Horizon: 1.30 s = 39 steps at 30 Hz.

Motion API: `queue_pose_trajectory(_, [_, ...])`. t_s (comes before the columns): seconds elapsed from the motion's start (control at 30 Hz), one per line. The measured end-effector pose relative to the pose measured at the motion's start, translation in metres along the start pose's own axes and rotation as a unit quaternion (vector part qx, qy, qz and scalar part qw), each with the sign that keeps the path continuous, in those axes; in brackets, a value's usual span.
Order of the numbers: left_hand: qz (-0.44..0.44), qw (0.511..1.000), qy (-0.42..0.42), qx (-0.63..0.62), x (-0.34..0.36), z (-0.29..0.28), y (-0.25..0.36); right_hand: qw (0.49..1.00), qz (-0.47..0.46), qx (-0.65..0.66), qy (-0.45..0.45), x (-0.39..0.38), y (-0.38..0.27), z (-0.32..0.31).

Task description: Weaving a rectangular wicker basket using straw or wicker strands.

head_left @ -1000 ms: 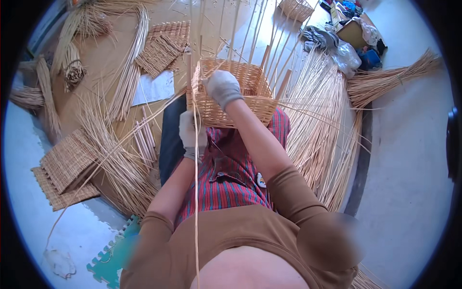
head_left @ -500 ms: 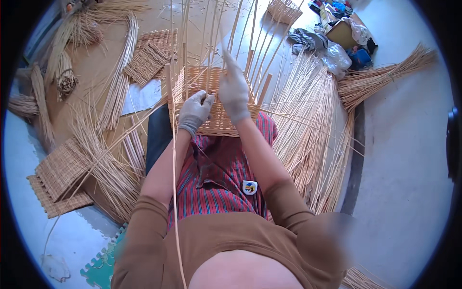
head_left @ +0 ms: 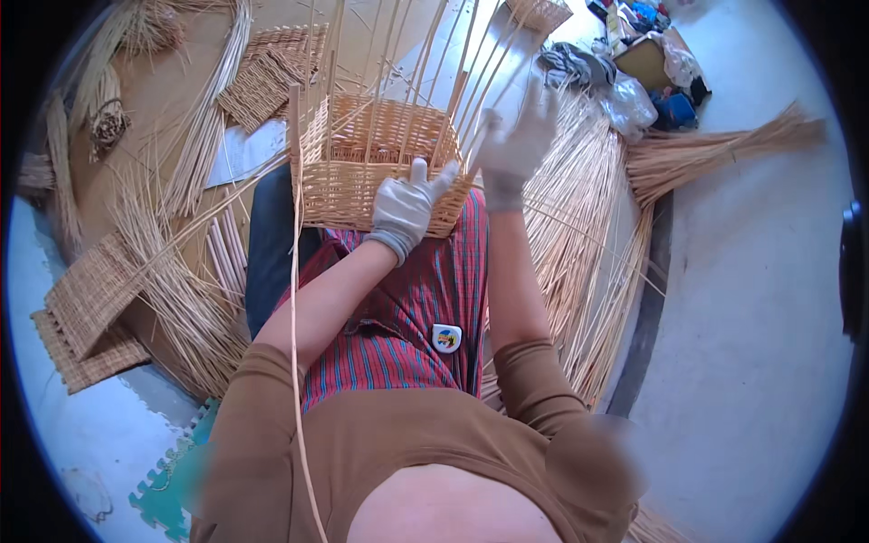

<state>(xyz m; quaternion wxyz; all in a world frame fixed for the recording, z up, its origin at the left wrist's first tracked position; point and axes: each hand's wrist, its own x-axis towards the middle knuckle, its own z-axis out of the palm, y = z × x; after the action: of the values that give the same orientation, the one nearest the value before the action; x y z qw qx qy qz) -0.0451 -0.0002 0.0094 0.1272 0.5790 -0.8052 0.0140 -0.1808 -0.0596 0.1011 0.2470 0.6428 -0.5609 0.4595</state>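
A half-woven wicker basket [head_left: 344, 195] rests on my lap, with long thin upright stakes [head_left: 421, 68] and a flat wooden stick [head_left: 295, 127] at its left corner. My left hand [head_left: 405, 210], in a pale work glove, lies against the basket's near wall close to its right end, with thumb and forefinger spread apart. To the right of the basket, my gloved right hand [head_left: 520, 149] is raised among the stakes and blurred by motion. Its fingers look apart, and I see nothing held in it. A long strand [head_left: 295, 362] runs down past my left arm.
Loose wicker rods [head_left: 570, 253] spread over the floor at right, beside a tied bundle [head_left: 724, 158]. Woven panels [head_left: 100, 294] and more rods [head_left: 176, 281] lie at left. Another basket [head_left: 540, 14] stands at the back, near bags and cloth [head_left: 579, 65].
My left hand has slid right along the basket's near wall, and its fingers have spread. My right hand has moved right, away from the basket. The basket has shifted slightly left and up in view.
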Motion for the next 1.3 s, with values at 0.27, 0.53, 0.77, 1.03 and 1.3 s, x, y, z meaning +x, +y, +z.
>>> queue_pose_trajectory(0.27, [-0.015,0.883,0.229,-0.409,-0.045,0.014,-0.062,0.765,0.278,0.542,-0.208,-0.079,-0.097,-0.005])
queue_pose_trajectory(0.53, [-0.208,0.786,0.291,-0.504,-0.069,0.017,-0.156,0.738,0.342,0.565,-0.137,-0.089,-0.158,0.062])
queue_pose_trajectory(0.77, [-0.116,0.899,0.26,-0.333,-0.081,-0.002,-0.158,0.754,0.495,0.334,-0.273,-0.054,-0.157,0.129])
queue_pose_trajectory(1.03, [-0.143,0.974,0.052,-0.169,-0.071,-0.01,-0.188,0.649,0.362,0.568,-0.354,-0.062,-0.15,0.114])
queue_pose_trajectory(1.3, [-0.149,0.948,0.054,-0.277,-0.066,0.008,-0.194,0.724,0.261,0.63,-0.104,-0.086,-0.126,0.057])
